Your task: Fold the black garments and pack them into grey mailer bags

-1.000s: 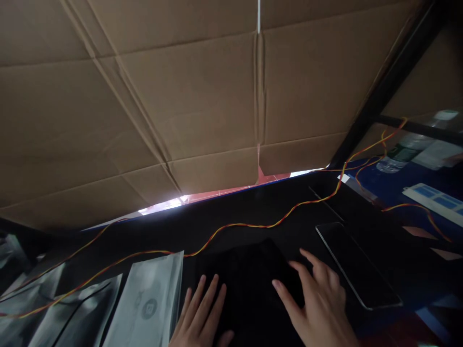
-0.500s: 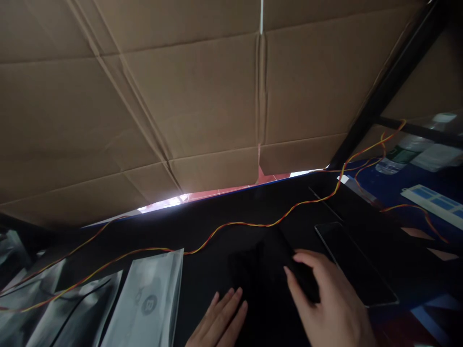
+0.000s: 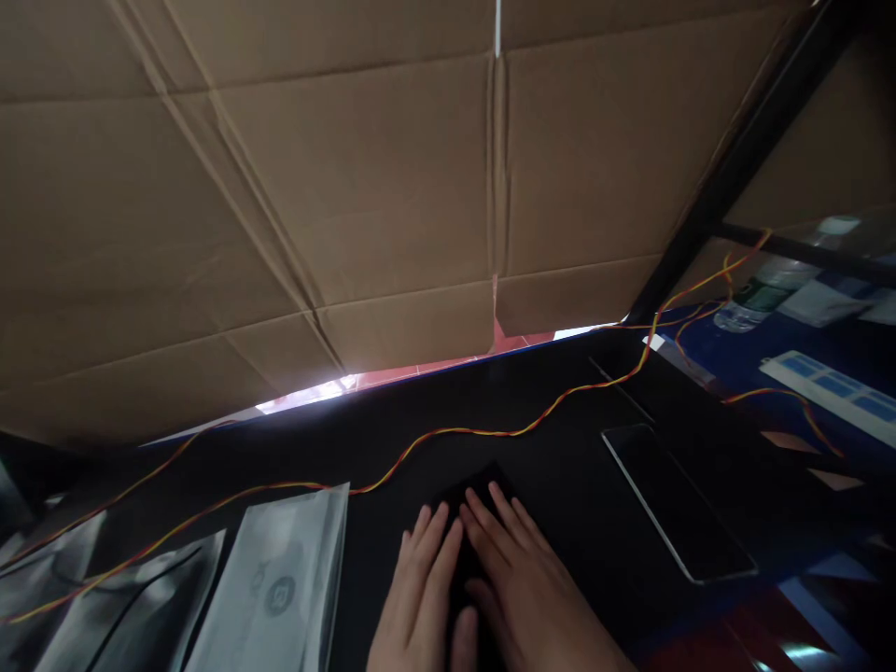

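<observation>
- Black piece [image 3: 482,478]: it lies flat on the black tabletop [image 3: 570,495], directly beneath your fingers and a little past their tips; most of it is covered by your hands, and its near part runs out of view at the lower edge.
- Its look: a deeper, duller black than the surface under it, with a blunt corner pointing away from you; the remaining outline merges into the dark, and its material cannot be told.
- Your left hand [image 3: 416,597]: the grip is wide, fingers extended and laid on the piece; the wrist is cut off.
- Your right hand [image 3: 528,588]: likewise wide, angled inward, fingertips near those of the left; the thumb is partly lost in shadow.
- To your left: a frosted pouch [image 3: 273,579], its printed lettering too faint to read, its lower end cropped.
- To your right: a dark-screened phone [image 3: 679,504], whole in view.
- Beyond: a twisted red-and-yellow cord [image 3: 476,432] crosses before creased cardboard [image 3: 392,187].
</observation>
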A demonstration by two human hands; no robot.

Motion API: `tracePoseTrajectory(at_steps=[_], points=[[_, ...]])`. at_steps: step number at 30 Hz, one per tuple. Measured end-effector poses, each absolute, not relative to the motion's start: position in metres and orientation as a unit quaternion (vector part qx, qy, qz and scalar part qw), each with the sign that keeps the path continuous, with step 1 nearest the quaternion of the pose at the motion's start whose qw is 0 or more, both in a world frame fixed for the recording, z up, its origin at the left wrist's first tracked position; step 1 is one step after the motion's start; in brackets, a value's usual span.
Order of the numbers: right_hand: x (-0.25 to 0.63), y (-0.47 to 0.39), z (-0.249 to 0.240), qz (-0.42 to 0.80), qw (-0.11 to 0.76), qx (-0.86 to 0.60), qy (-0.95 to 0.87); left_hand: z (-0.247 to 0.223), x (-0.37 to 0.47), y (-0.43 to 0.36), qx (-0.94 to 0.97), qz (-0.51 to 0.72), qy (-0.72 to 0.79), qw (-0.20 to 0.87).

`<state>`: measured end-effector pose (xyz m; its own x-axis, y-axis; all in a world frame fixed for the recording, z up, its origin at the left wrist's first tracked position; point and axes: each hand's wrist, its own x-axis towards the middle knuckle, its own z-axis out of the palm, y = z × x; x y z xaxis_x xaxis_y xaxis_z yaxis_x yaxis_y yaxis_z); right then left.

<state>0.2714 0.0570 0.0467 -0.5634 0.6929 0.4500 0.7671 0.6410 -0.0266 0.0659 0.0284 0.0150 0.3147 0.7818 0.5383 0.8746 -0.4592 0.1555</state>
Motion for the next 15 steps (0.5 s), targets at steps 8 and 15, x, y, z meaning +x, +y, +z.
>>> tracePoseTrajectory(at_steps=[8, 15], points=[[0.268, 0.052, 0.005, -0.087, 0.238, -0.439, -0.862, -0.009, 0.089, 0.046, -0.823, -0.178, -0.501, 0.199], [0.299, 0.037, 0.011, 0.013, 0.389, -0.456, -0.800, 0.006, 0.004, 0.026, -0.787, -0.215, -0.555, 0.161]])
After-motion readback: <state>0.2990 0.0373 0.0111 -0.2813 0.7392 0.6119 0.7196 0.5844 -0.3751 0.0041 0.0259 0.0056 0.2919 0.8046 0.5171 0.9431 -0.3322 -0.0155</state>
